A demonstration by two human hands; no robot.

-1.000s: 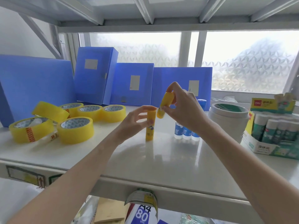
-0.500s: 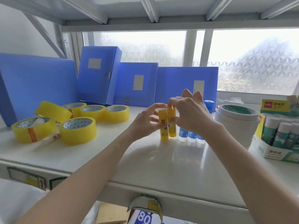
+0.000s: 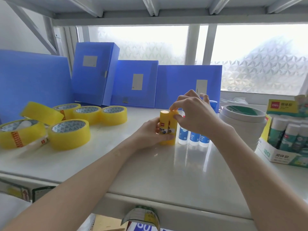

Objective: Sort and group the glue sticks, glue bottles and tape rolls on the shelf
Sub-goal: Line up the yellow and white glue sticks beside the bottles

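Left hand (image 3: pixel 150 132) grips one yellow glue stick (image 3: pixel 163 127); my right hand (image 3: pixel 191 114) pinches the second glue stick (image 3: pixel 172 129) upright against it, mid-shelf (image 3: pixel 150 172). Next, I judge, release both gently beside the glue bottles (image 3: pixel 193 138).

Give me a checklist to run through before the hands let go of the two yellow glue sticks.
1. Both yellow glue sticks upright and side by side: ok.
2. Bases flat on the shelf: cannot tell, the left hand hides the lower part.
3. Left hand steadying the pair: ok, fingers wrapped round the bodies.
4. Right hand on top: ok, it pinches the cap of the right stick.
5. Placed beside the blue-labelled glue bottles: ok, just left of them; touching or not, cannot tell.
6. Yellow tape rolls grouped apart, at the left: ok.
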